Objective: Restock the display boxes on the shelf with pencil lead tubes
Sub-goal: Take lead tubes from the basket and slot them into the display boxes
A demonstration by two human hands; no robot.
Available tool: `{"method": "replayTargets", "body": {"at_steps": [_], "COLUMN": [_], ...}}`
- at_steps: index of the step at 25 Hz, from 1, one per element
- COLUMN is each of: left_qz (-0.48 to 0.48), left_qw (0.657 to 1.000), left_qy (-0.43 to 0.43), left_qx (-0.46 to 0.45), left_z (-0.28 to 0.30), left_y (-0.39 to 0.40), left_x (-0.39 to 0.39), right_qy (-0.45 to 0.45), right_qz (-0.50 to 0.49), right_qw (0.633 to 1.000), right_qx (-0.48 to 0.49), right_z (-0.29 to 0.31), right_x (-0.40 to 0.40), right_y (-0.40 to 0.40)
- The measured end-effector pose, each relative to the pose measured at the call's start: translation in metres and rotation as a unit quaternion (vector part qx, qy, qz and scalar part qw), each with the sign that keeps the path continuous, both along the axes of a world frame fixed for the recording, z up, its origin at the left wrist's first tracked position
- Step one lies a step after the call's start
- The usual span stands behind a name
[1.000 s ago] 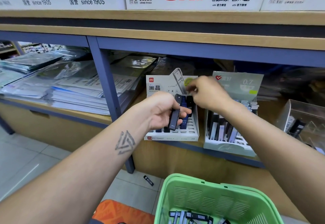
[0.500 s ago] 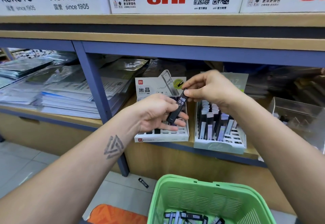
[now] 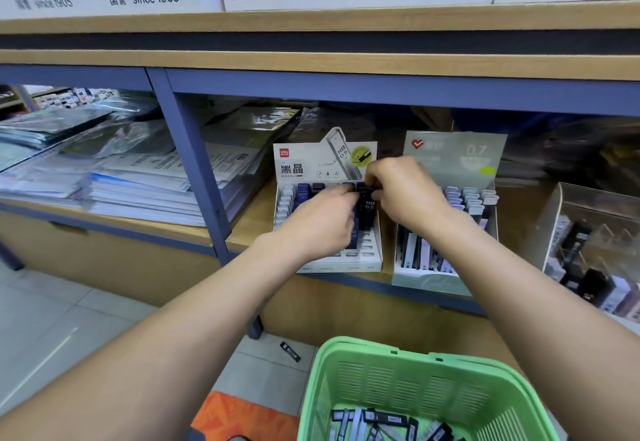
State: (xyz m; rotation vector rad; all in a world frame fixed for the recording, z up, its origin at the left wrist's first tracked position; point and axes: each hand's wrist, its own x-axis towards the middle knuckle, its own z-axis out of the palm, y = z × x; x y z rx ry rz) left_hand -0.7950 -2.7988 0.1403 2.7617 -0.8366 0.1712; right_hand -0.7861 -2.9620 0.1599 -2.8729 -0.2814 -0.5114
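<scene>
Reaching into the white box (image 3: 367, 257) on the shelf (image 3: 249, 229), we work with both hands over its slotted rows. Our right hand (image 3: 403, 191) has its fingers (image 3: 372, 182) curled tight, pinching the top of a black tube (image 3: 367, 210) marked HB 0.5; the tube stands nearly upright in the box's right-hand column, its lower end down among the slots. Our left hand (image 3: 320, 220) lies over the middle of the box with fingers bent, their tips beside the tube's cap; whether they grip anything we cannot tell, as the back of the hand hides them. Dark blue and black tubes fill the back row, pale ones the left column. Just right of this box stands a green box (image 3: 453, 160) marked 0.7, holding pale and dark tubes, and further right a clear case (image 3: 595, 205). Below, a green basket (image 3: 408, 368) holds loose tubes in its bottom. One stray tube (image 3: 290, 351) lies on the floor beside the shelf post (image 3: 194, 163). Stacked paper packs (image 3: 138, 184) fill the left bay.
</scene>
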Motion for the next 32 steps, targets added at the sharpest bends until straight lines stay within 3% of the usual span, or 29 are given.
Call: {"method": "replayTargets", "body": {"at_steps": [6,13,21,23,28,32], "left_qz": [-0.004,-0.007,0.000,0.002,0.007,0.046], "left_qw": [0.995,0.996,0.996,0.998,0.992,0.995], "left_qy": [0.013,0.022,0.023,0.011,-0.123,-0.006], "left_qx": [0.103,0.089,0.089,0.061,0.012,0.088], "left_z": [-0.013,-0.010,-0.013,-0.011,0.000,-0.035], "left_y": [0.005,0.006,0.005,0.006,0.018,0.035], "left_x": [0.008,0.009,0.012,0.009,-0.032,-0.063], "right_qy": [-0.010,0.024,0.035,0.010,-0.019,0.108], "right_qz": [-0.006,-0.007,-0.027,-0.017,0.025,0.039], "right_qw": [0.999,1.000,0.992,0.996,0.994,0.988], "right_qx": [-0.043,-0.011,-0.118,-0.089,0.103,0.102], "right_z": [-0.006,-0.002,-0.006,-0.002,-0.008,-0.060], "right_x": [0.003,0.006,0.009,0.003,-0.050,-0.094], "right_y": [0.007,0.009,0.016,0.014,0.023,0.029]}}
